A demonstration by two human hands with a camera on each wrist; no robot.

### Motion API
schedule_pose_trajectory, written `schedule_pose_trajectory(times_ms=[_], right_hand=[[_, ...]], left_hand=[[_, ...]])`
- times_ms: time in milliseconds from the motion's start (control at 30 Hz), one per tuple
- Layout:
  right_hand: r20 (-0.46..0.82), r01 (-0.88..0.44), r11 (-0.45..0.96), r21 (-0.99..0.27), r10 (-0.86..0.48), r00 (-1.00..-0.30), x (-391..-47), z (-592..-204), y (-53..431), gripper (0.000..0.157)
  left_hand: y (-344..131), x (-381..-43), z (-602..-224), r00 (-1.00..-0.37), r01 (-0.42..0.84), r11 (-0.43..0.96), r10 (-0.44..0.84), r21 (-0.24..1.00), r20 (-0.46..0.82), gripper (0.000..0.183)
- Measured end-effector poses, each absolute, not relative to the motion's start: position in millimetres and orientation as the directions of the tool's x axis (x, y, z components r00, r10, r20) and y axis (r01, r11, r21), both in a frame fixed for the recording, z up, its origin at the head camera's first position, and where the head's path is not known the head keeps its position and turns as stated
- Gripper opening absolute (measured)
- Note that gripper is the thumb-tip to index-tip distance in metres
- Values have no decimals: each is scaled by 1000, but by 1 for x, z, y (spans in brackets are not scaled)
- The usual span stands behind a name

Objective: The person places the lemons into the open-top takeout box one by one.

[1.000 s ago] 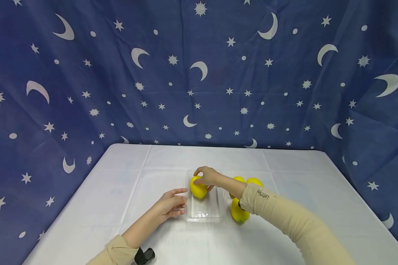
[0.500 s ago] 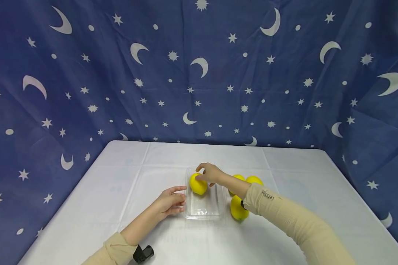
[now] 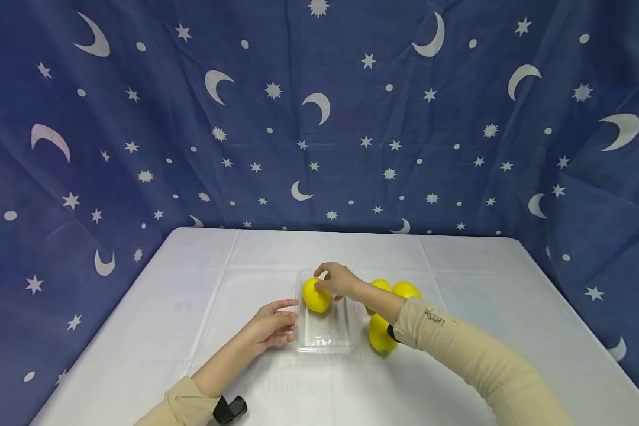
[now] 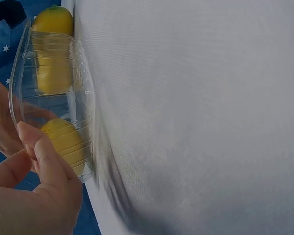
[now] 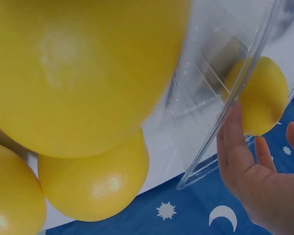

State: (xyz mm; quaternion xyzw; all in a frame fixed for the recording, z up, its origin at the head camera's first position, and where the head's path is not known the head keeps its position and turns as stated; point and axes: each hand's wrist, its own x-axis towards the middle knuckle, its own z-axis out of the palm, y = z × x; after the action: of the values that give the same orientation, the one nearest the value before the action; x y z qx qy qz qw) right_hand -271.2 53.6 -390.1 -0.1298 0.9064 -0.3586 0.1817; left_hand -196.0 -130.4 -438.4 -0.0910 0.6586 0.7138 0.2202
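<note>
A clear plastic container [image 3: 326,339] lies on the white table, with a yellow lemon [image 3: 316,297] in its far left part. My right hand [image 3: 338,280] hovers over that lemon, fingers loosely bent and spread at its upper right side. In the right wrist view, the right hand's fingertips [image 5: 233,115] stand beside the lemon at the container's rim. My left hand [image 3: 274,325] rests by the container's left side, fingers relaxed; the left wrist view shows the left fingertips [image 4: 28,131] right at the rim [image 4: 13,98]. Several more lemons [image 3: 382,334] lie right of the container.
The white-covered table [image 3: 245,254] reaches back to a blue curtain [image 3: 319,160] with moons and stars. Under the right forearm, the lemons [image 3: 406,289] sit close together, partly hidden by the sleeve. A black wrist camera [image 3: 231,409] is strapped below the left hand.
The right hand's fingers have loosened from the lemon and lifted slightly, leaving it in the container. The left hand has stayed at the container's side. The head view has shifted a little.
</note>
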Motion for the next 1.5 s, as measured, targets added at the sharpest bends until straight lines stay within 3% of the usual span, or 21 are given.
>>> schedule_pose_trajectory(times_ms=[867, 1500], right_hand=[[-283, 20, 547, -837, -402, -871, -262, -376, 82, 38], [-273, 78, 453, -888, -385, -882, -248, -363, 125, 34]], left_hand=[[-131, -188, -437, -887, -437, -35, 180, 899, -424, 49], [-127, -188, -435, -894, -430, -34, 155, 902, -421, 46]])
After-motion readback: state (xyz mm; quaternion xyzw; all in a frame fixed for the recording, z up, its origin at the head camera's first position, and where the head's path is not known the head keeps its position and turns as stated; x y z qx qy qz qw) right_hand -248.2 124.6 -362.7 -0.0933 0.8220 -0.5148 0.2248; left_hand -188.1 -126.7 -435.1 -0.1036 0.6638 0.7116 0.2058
